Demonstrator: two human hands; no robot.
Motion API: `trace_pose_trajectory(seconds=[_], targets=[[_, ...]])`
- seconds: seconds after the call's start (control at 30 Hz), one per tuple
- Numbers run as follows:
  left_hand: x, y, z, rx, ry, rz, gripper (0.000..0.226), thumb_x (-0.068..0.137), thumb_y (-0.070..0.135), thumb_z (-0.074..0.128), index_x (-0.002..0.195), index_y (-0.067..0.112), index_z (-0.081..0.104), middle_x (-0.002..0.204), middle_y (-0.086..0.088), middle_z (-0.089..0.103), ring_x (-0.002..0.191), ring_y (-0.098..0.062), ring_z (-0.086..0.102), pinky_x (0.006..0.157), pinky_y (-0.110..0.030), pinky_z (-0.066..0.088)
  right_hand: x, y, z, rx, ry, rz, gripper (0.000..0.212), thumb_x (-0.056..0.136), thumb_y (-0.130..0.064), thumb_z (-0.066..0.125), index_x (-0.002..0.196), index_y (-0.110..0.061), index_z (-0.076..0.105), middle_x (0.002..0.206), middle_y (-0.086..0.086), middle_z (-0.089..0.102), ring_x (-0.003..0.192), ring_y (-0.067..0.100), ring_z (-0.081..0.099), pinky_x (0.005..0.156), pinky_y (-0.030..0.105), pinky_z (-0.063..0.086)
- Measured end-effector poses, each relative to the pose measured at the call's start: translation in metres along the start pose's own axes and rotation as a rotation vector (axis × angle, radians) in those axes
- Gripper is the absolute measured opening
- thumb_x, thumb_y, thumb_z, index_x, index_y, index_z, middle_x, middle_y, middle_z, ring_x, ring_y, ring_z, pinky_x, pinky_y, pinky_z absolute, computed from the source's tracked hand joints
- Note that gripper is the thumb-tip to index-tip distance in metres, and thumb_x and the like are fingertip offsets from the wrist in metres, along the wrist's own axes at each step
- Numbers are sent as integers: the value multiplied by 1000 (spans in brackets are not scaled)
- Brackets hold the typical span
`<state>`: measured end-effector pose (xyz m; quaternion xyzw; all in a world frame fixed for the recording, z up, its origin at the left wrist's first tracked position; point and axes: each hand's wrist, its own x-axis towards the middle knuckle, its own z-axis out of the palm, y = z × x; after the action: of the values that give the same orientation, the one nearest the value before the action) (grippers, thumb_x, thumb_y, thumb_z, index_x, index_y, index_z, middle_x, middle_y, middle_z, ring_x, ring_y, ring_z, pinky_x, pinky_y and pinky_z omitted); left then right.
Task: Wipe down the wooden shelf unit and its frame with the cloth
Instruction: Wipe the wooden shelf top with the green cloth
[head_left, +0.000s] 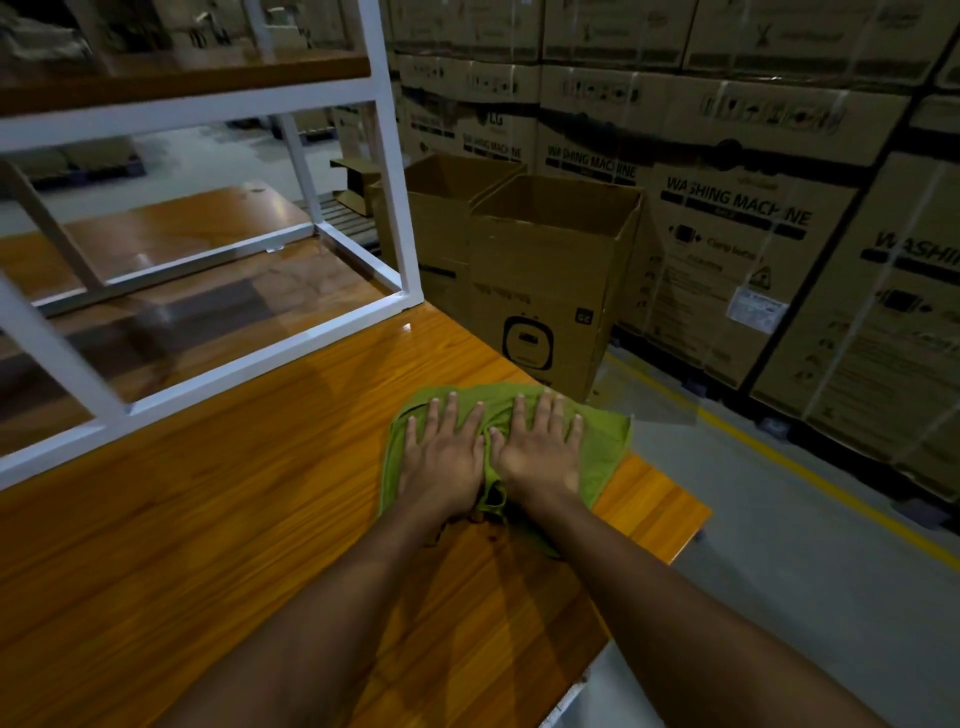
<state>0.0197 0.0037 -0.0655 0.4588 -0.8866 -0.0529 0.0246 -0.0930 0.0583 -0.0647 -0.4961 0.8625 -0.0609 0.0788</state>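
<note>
1. The green cloth (602, 441) lies spread on the glossy wooden surface (208, 545), close to its far right edge, one corner hanging just past that edge.
2. The left hand (441, 457) presses flat on the cloth, fingers (451, 415) stretched and slightly spread, gripping nothing.
3. The right hand (543, 449) lies flat just beside it, thumbs almost touching, fingers straight, palm down on the cloth.
4. The cloth bunches in a small ridge between the two hands.
5. A white metal frame (358, 317) stands on the surface to the left, with a wooden shelf (182, 78) higher up.
6. Two open cardboard boxes (545, 270) stand on the floor beyond the surface, in front of stacked washing machine cartons (737, 218).
</note>
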Motion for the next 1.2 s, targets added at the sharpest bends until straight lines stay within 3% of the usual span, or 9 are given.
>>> trace_pose_trajectory(seconds=[0.47,0.67,0.77,0.83,0.93,1.03,1.13,1.2], targets=[[-129,-77,-6,30,2,-56,56,104,45,12,156,31,-2,164,-5,-10,150,-25,-8,121,-49,-1,-114,-82,26,20,6,-128,68,102,-54,10,157,-15,-5,163,16,-13,150,30,-15,119,53,-11],[-186,-89,-7,23,-19,-75,55,104,45,11,156,32,-4,163,-3,-13,150,-24,-11,121,-48,-2,-169,-97,39,62,53,-157,89,83,-57,-13,158,-14,9,163,19,-2,151,32,-4,118,54,-8],[-216,-92,-9,10,-39,-70,57,103,47,8,155,31,-7,163,-4,-16,150,-24,-13,121,-49,-2,-199,-102,43,91,126,-152,79,93,-54,4,153,-11,31,159,22,19,149,36,16,119,57,7],[-235,-90,-11,35,-41,-61,65,94,50,-7,155,29,-8,163,-7,-15,150,-26,-13,121,-50,-1,-218,-103,46,85,151,-145,71,96,-52,15,148,-12,41,156,21,30,146,35,28,117,58,20],[-263,-78,-11,109,-34,-40,82,77,47,-22,155,23,-10,162,-13,-14,150,-32,-9,120,-53,3,-242,-93,47,89,185,-154,65,97,-52,23,146,-16,46,153,18,37,143,33,34,114,57,28],[-279,-60,-7,78,-21,-85,79,83,48,-16,156,24,-1,163,-14,-6,150,-33,-3,120,-54,6,-251,-77,52,77,207,-179,63,96,-54,24,148,-23,44,156,14,35,145,30,31,116,56,26],[-275,-50,-3,16,-2,-147,68,93,48,7,154,24,26,160,-16,19,147,-37,20,115,-58,20,-245,-66,53,76,193,-174,64,95,-57,24,148,-27,42,157,11,33,146,29,30,117,55,24],[-264,-49,-2,-11,24,-112,68,93,50,10,154,25,27,160,-16,20,147,-37,19,115,-58,19,-236,-60,49,52,173,-181,69,94,-60,16,152,-29,34,161,10,24,149,28,22,119,54,18]])
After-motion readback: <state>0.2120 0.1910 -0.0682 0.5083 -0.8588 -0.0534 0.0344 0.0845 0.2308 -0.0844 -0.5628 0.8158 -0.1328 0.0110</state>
